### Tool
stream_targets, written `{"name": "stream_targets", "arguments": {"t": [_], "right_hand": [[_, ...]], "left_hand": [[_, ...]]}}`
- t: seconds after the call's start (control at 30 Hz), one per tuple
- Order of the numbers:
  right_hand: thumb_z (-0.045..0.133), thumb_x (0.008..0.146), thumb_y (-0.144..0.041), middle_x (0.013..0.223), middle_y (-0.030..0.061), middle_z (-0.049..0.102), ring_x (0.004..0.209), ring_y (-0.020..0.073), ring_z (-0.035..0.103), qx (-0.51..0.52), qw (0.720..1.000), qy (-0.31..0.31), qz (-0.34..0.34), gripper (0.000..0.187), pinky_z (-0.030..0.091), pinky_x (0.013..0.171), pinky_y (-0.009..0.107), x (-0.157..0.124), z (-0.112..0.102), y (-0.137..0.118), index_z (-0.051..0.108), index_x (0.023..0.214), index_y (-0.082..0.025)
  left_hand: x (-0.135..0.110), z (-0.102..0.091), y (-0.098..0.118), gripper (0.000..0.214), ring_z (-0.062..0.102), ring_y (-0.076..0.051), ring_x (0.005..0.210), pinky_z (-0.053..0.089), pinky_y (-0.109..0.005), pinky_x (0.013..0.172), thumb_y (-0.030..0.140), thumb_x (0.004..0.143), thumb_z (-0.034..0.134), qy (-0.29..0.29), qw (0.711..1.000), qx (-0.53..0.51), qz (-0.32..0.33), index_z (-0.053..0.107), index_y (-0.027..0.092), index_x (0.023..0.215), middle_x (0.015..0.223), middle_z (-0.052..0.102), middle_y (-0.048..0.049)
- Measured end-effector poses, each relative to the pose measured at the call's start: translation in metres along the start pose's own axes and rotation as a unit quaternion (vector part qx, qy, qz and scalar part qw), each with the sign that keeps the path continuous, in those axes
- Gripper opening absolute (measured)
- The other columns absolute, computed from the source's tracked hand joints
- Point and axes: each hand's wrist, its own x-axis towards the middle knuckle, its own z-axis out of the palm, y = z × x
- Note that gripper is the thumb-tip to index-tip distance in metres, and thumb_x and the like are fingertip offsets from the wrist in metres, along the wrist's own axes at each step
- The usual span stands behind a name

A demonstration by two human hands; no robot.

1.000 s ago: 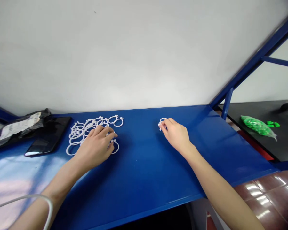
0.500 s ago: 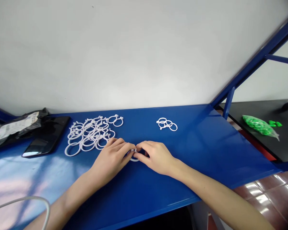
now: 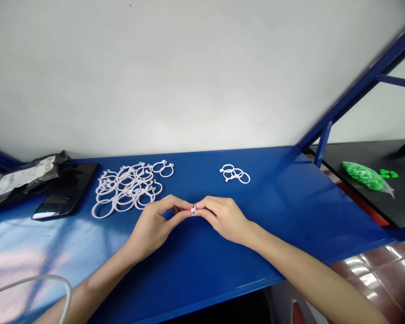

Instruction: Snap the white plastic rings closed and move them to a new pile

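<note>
Both hands meet over the middle of the blue table (image 3: 290, 211). My left hand (image 3: 155, 225) and my right hand (image 3: 224, 218) each pinch one small white plastic ring (image 3: 193, 209) between fingertips, and most of the ring is hidden by the fingers. A heap of several white rings (image 3: 128, 189) lies to the left of my left hand. A small group of linked white rings (image 3: 235, 174) lies beyond my right hand, toward the wall.
A black phone (image 3: 65, 191) and a black plastic bag (image 3: 23, 177) lie at the table's left end. A white cable (image 3: 37, 281) loops at the lower left. A bag of green pieces (image 3: 362, 174) rests on a dark table to the right, past the blue frame post (image 3: 322, 144).
My left hand left the ring heap and my right hand left the small group; both came together at the table's middle, pinching one ring, now lifted slightly off the surface.
</note>
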Motion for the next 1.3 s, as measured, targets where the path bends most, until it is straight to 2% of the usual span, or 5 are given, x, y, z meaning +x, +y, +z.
{"name": "stream_targets", "arguments": {"t": [0.57,0.87,1.03,1.2,1.3], "right_hand": [[0.042,0.110,-0.028,0.081,0.0029,0.070,0.067,0.0139,0.064,-0.090,0.991,-0.041,-0.093,0.033,0.049,0.064,0.026,-0.004,-0.009,-0.011,0.064,0.088,-0.018],[0.043,0.109,-0.021,0.089,0.0016,0.075,0.076,0.0132,0.070,-0.096,0.985,-0.044,-0.134,0.028,0.051,0.070,0.025,-0.007,-0.005,-0.003,0.065,0.093,-0.020],[0.048,0.109,-0.032,0.093,0.0016,0.078,0.079,0.0141,0.073,-0.112,0.989,-0.036,-0.087,0.027,0.053,0.072,0.025,-0.001,-0.002,0.000,0.069,0.098,-0.020],[0.053,0.107,-0.035,0.106,0.0028,0.078,0.090,0.0153,0.075,-0.211,0.977,0.000,0.025,0.023,0.053,0.076,0.024,0.007,-0.017,0.020,0.072,0.109,-0.022],[0.051,0.107,-0.035,0.109,0.0051,0.076,0.090,0.0186,0.074,-0.314,0.940,0.054,0.126,0.024,0.051,0.068,0.025,0.010,-0.037,0.036,0.072,0.110,-0.022]], "left_hand": [[-0.004,0.006,-0.001,0.009,0.071,-0.013,0.073,0.058,-0.024,0.067,0.023,0.090,0.075,-0.007,0.990,-0.085,0.112,0.081,0.024,0.084,0.084,0.075,-0.0032],[-0.005,0.007,-0.006,0.009,0.066,-0.011,0.068,0.054,-0.021,0.061,0.021,0.090,0.074,-0.006,0.985,-0.059,0.161,0.080,0.024,0.085,0.079,0.069,-0.0011],[0.003,-0.005,-0.006,0.010,0.068,-0.013,0.076,0.055,-0.025,0.070,0.026,0.095,0.068,-0.021,0.980,0.081,0.179,0.079,0.024,0.096,0.087,0.072,-0.0022],[0.017,-0.041,-0.024,0.025,0.065,-0.025,0.089,0.053,-0.041,0.086,0.028,0.099,0.052,0.060,0.920,0.347,0.170,0.075,0.021,0.108,0.095,0.075,-0.0081],[0.023,-0.063,-0.043,0.030,0.064,-0.031,0.094,0.052,-0.047,0.088,0.026,0.092,0.050,0.058,0.891,0.434,0.119,0.075,0.021,0.109,0.100,0.073,-0.0112]]}}
